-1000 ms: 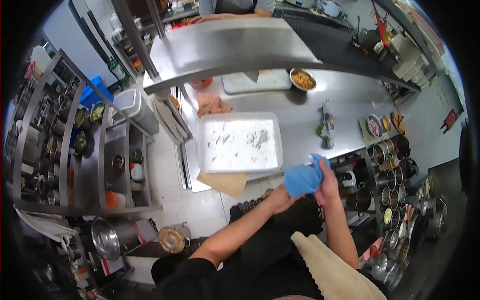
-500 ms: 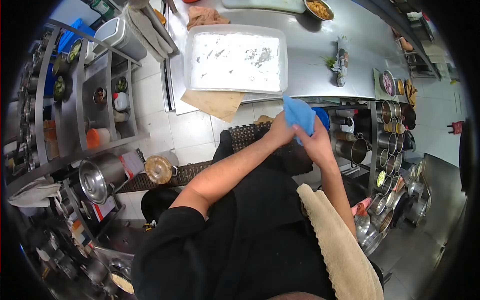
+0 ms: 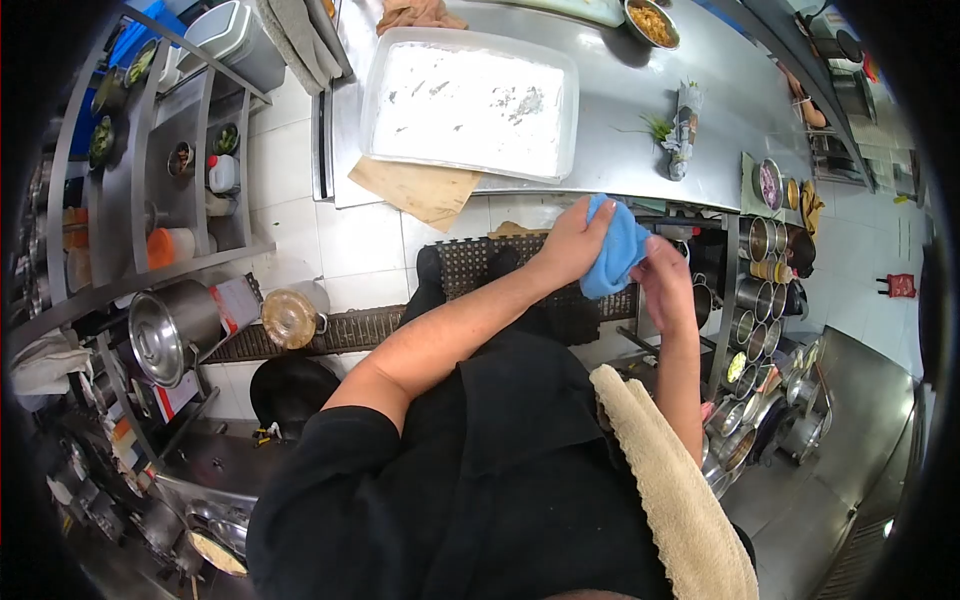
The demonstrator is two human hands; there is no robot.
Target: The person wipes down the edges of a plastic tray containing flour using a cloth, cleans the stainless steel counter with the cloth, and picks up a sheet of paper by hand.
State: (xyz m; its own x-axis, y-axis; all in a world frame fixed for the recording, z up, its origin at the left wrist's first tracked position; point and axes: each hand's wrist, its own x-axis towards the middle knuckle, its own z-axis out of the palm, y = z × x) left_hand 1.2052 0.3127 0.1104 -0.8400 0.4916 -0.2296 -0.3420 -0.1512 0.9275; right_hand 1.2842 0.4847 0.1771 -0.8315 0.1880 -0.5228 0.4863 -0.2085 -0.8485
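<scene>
A crumpled blue cloth (image 3: 614,250) is between my two hands, in front of the steel counter's front edge. My left hand (image 3: 574,243) grips its left side, with the thumb pressed over the top. At its right edge, the curled fingers of my right hand (image 3: 667,285) pinch the cloth and are slightly blurred. Beyond my left hand, a translucent plastic tub (image 3: 570,110) stands on the counter, its inside bright white with grey patches. A piece of brown cardboard (image 3: 418,190) sticks out from under the tub's front edge.
On the steel counter (image 3: 620,120) lie a wrapped bundle with green stems (image 3: 683,132), a bowl of orange food (image 3: 651,22) and a brown cloth (image 3: 420,13). Shelves of pots (image 3: 765,240) stand right. A large lidded pot (image 3: 165,335) and a lidded bucket (image 3: 292,316) are left.
My right hand has shifted right and downward to the cloth's edge. The cloth is now bunched rounder in my left hand. The whole view has tilted slightly.
</scene>
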